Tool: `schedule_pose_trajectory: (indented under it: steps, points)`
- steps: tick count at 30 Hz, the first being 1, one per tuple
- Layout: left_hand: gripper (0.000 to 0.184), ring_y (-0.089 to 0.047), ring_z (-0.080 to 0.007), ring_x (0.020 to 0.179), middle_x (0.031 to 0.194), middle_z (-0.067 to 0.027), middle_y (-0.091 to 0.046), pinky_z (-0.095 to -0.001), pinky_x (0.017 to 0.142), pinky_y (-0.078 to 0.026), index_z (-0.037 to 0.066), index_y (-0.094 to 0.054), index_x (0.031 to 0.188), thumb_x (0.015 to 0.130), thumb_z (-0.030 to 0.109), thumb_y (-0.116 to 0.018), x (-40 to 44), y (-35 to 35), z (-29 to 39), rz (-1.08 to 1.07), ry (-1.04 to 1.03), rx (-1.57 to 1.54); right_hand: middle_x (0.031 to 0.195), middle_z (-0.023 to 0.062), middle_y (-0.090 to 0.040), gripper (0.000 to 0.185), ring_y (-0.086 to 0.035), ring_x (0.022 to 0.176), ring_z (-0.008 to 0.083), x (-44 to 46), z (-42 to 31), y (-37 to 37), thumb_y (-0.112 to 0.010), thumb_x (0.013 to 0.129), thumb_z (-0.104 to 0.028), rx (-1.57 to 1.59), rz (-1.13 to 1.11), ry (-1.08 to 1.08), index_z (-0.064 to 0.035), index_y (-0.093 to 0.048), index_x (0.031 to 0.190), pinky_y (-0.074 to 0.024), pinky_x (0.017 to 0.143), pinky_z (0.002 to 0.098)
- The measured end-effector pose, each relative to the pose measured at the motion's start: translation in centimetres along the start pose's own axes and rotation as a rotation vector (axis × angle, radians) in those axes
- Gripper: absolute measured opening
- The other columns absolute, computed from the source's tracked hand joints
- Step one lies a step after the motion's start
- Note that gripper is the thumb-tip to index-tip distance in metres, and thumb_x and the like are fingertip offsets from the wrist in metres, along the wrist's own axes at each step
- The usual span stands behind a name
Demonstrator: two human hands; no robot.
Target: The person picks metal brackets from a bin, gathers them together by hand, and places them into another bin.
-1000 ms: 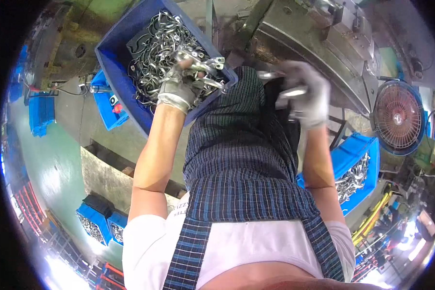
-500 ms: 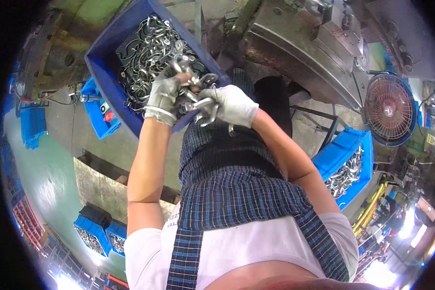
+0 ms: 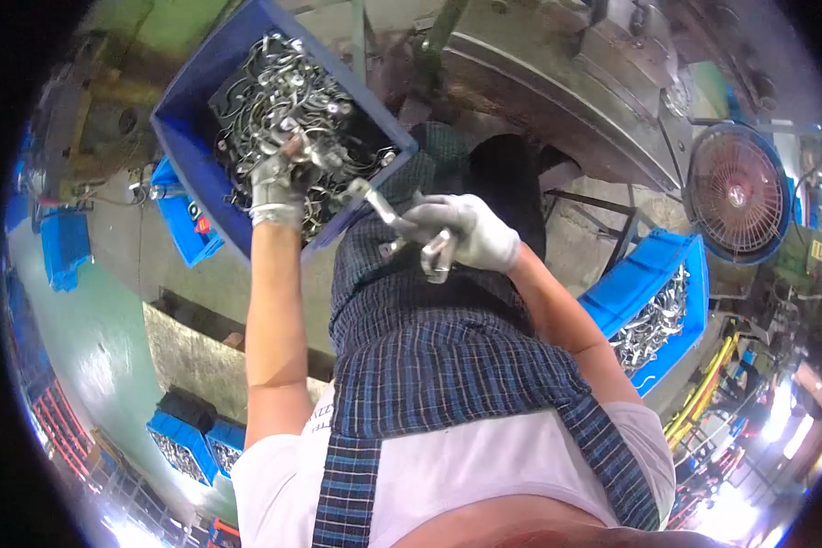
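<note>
My right hand (image 3: 470,230), in a white work glove, is closed around several shiny bent metal pieces (image 3: 440,256) that stick out past its fingers. It is above the checked apron, just off the near right corner of the bin. My left hand (image 3: 279,187), gloved with a bare fingertip showing, is down inside the blue bin (image 3: 187,151). It touches the heap of curved metal pieces (image 3: 288,87). Pieces beside its fingers are blurred, and I cannot tell whether it grips any.
A large steel machine (image 3: 557,100) stands ahead on the right, with a round fan (image 3: 735,192) beside it. Another blue bin of metal pieces (image 3: 653,320) is at my right. A smaller blue crate (image 3: 184,219) sits left of the big bin; further crates (image 3: 178,447) stand on the floor.
My hands have moved apart. The right one has drawn back toward me and to the right with metal pieces in it; the left has moved left, deeper over the heap.
</note>
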State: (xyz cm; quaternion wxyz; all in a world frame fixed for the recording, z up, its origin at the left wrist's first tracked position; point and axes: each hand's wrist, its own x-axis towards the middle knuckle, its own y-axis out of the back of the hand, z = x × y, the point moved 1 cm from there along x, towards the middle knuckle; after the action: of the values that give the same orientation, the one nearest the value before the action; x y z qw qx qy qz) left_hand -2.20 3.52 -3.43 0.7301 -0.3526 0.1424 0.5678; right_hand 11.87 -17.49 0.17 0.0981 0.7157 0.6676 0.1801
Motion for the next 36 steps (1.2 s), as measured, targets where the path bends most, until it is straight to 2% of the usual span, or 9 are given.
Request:
schedule_pose_trajectory:
  steps: [5,7,10,13,14,15,20,29,36]
  points:
    - [0.034,-0.056,-0.0187,0.067,0.084,-0.0059,-0.057,-0.0288,0.055,-0.047,0.006,-0.052,0.101,0.070,0.011,-0.064,1.9,1.7,-0.3,-0.072,-0.024,0.298,0.072,0.0051,-0.059,0.012,-0.054,0.061,0.0087,-4.3,-2.9,5.1,-0.049,0.083,-0.008,0.553,0.419,-0.206,-0.0007,-0.053,0.091,-0.0432,0.054,0.0228]
    - [0.031,-0.056,-0.0181,0.066,0.085,-0.0061,-0.058,-0.0270,0.052,-0.045,0.006,-0.054,0.098,0.070,0.016,-0.064,3.1,1.7,-1.1,-0.129,0.025,0.253,0.063,-0.0022,-0.050,0.020,-0.041,0.053,0.0038,-6.8,-1.1,7.5,-0.052,0.081,-0.015,0.386,0.717,-0.092,0.0018,-0.052,0.091,-0.0341,0.048,0.0181]
    - [0.021,-0.056,-0.0161,0.064,0.081,-0.0048,-0.060,-0.0232,0.045,-0.041,0.008,-0.057,0.089,0.072,0.020,-0.061,2.9,2.2,-0.3,-0.232,0.332,0.107,0.064,-0.0032,-0.049,0.031,-0.042,0.054,0.0056,-8.6,-0.9,11.1,-0.051,0.075,-0.013,0.125,1.020,-0.333,0.0032,-0.053,0.102,-0.0361,0.051,0.0188]
    - [0.027,-0.055,-0.0153,0.066,0.087,-0.0078,-0.059,-0.0206,0.045,-0.040,0.005,-0.056,0.097,0.076,0.021,-0.059,3.1,1.8,-1.0,-0.308,0.347,0.068,0.073,0.0021,-0.055,0.025,-0.049,0.066,0.0083,-7.4,0.0,13.8,-0.048,0.079,-0.009,0.063,1.355,-0.175,0.0027,-0.053,0.101,-0.0406,0.061,0.0210]
    - [0.027,-0.055,-0.0166,0.067,0.087,-0.0082,-0.059,-0.0222,0.048,-0.042,0.004,-0.056,0.096,0.076,0.021,-0.059,2.8,1.2,-1.1,-0.286,0.322,0.091,0.077,0.0052,-0.057,0.023,-0.051,0.073,0.0096,-7.7,1.0,14.9,-0.049,0.084,-0.014,-0.358,1.223,-0.323,0.0022,-0.053,0.100,-0.0420,0.067,0.0226]
    - [0.026,-0.055,-0.0193,0.069,0.088,-0.0091,-0.059,-0.0260,0.052,-0.043,0.004,-0.056,0.095,0.076,0.021,-0.059,1.1,-0.6,-0.8,-0.248,0.318,0.083,0.076,0.0044,-0.057,0.021,-0.049,0.070,0.0081,-7.3,3.4,15.4,-0.050,0.082,-0.009,-0.172,1.319,-0.130,0.0026,-0.053,0.100,-0.0405,0.065,0.0220]
    - [0.026,-0.053,-0.0156,0.063,0.083,-0.0096,-0.058,-0.0220,0.046,-0.041,0.002,-0.053,0.093,0.076,0.022,-0.058,1.1,-1.1,-0.6,-0.428,0.343,-0.023,0.079,0.0012,-0.057,0.018,-0.049,0.071,0.0064,-6.3,4.6,17.1,-0.050,0.084,-0.011,-0.122,1.303,-0.184,0.0026,-0.055,0.096,-0.0400,0.064,0.0211]
    - [0.012,-0.052,-0.0137,0.052,0.072,-0.0074,-0.058,-0.0207,0.040,-0.040,0.003,-0.055,0.080,0.074,0.012,-0.060,0.3,-3.6,-0.3,-0.081,0.221,-0.090,0.075,0.0036,-0.060,0.026,-0.051,0.065,0.0064,-7.1,6.6,18.0,-0.049,0.081,-0.009,-0.174,1.341,-0.082,-0.0016,-0.055,0.105,-0.0414,0.059,0.0198]
    - [0.022,-0.056,-0.0150,0.062,0.078,-0.0098,-0.058,-0.0222,0.050,-0.047,0.004,-0.053,0.087,0.072,0.017,-0.062,-2.0,-4.7,0.2,-0.324,0.376,-0.111,0.077,0.0053,-0.062,0.020,-0.056,0.073,0.0079,-6.1,3.1,17.1,-0.049,0.076,0.002,-0.381,1.265,-0.220,0.0004,-0.057,0.095,-0.0442,0.059,0.0203]
